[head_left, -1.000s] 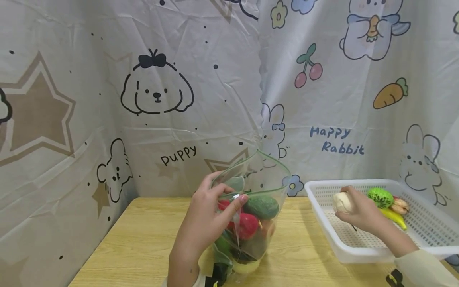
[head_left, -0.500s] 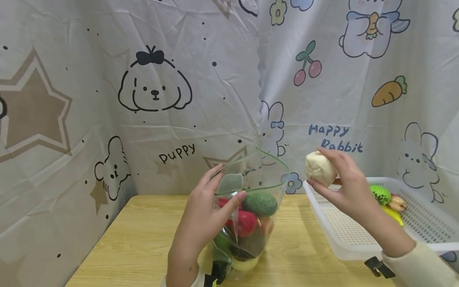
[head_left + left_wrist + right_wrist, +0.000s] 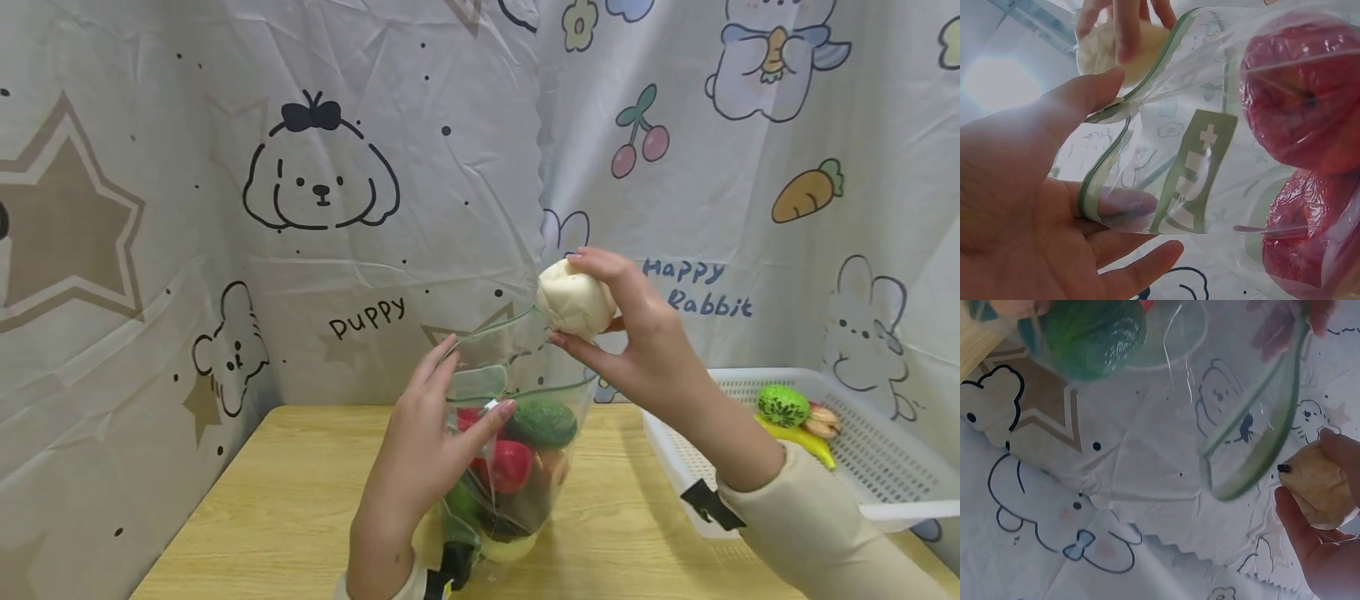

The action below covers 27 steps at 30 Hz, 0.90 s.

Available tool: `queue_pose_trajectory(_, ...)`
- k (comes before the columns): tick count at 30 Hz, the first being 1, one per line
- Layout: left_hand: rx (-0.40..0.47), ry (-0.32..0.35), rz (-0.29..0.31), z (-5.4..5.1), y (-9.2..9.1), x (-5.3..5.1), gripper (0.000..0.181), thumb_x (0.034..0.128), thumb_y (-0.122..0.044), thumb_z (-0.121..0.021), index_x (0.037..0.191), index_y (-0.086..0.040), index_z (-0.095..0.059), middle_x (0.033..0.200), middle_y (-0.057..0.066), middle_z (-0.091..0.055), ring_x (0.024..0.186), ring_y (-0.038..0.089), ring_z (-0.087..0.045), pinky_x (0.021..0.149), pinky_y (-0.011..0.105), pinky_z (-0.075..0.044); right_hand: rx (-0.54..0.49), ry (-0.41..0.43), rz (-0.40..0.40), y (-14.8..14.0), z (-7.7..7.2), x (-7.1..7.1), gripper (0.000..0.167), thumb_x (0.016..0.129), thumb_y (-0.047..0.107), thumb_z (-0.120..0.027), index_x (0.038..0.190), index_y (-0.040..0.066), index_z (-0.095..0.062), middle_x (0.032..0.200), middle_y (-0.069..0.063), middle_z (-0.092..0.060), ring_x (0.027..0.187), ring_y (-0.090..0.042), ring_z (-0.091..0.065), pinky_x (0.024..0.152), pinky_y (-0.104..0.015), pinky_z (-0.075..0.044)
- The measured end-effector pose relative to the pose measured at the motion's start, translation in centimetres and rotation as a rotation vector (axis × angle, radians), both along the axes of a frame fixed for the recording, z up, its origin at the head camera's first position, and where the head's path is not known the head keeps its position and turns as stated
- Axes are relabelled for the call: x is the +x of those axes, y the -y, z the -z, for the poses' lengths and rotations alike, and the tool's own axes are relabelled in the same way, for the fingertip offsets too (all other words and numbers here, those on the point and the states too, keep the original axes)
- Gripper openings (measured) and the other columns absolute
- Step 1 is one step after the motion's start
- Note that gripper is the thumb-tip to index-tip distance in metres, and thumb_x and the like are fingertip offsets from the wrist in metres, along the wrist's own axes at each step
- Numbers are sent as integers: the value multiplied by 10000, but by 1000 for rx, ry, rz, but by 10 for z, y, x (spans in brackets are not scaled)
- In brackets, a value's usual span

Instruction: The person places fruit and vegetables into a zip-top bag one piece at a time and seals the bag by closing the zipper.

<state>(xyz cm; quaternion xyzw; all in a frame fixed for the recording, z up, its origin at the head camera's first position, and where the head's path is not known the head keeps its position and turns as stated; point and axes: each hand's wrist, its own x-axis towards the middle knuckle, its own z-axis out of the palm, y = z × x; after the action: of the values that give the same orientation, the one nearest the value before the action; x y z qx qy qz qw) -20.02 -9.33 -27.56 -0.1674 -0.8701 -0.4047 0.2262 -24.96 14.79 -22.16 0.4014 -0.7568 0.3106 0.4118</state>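
Note:
My left hand [image 3: 416,458] holds the rim of a clear zip bag [image 3: 480,382], with the thumb on the near side and fingers at the far side. Through the bag show a dark green fruit [image 3: 543,423], red fruits [image 3: 1304,94] and other produce. The bag's green-edged mouth [image 3: 1241,487] gapes. My right hand [image 3: 652,350] grips a cream-coloured, lumpy round fruit [image 3: 573,300] between thumb and fingers, just above the mouth's right side. A short dark stem shows on this fruit in the right wrist view.
On the right of the wooden table [image 3: 247,500] stands a white perforated basket [image 3: 892,467]. It holds a green spotted fruit [image 3: 783,406], a curved yellow piece [image 3: 810,446] and a brownish-pink piece [image 3: 823,421]. A printed curtain [image 3: 450,208] hangs behind.
My right hand has lifted the cream-coloured fruit out of the basket and carried it up and left to the bag's mouth. The left hand keeps its hold on the bag.

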Motion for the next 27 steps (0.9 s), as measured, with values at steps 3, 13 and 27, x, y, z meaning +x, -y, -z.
queue_pose_trajectory(3, 5, 0, 9, 0, 0, 0, 886, 876, -490, -776, 1501, 34, -433, 1628, 11, -323, 1448, 303, -397, 1149, 542, -364, 12, 33, -32, 10, 4, -5, 759, 762, 21, -888, 1410, 87, -499, 1453, -130, -505, 1175, -224, -581, 634, -268, -591)
queue_pose_trajectory(13, 13, 0, 21, -2, 1, 0, 885, 871, -480, -786, 1497, 38, -437, 1622, 13, -334, 1446, 295, -398, 1151, 540, -364, 81, 117, -42, 24, 17, -8, 743, 804, 94, -874, 1427, 101, -470, 1433, -143, -490, 1098, -246, -598, 633, -249, -587)
queue_pose_trajectory(27, -13, -15, 9, -1, 1, -1, 892, 880, -487, -773, 1518, 21, -412, 1638, 25, -307, 1463, 313, -372, 1158, 549, -342, 116, 139, 39, 17, 24, -7, 570, 925, 177, -760, 1422, 84, -497, 1458, -118, -477, 1187, -281, -586, 839, -358, -602)
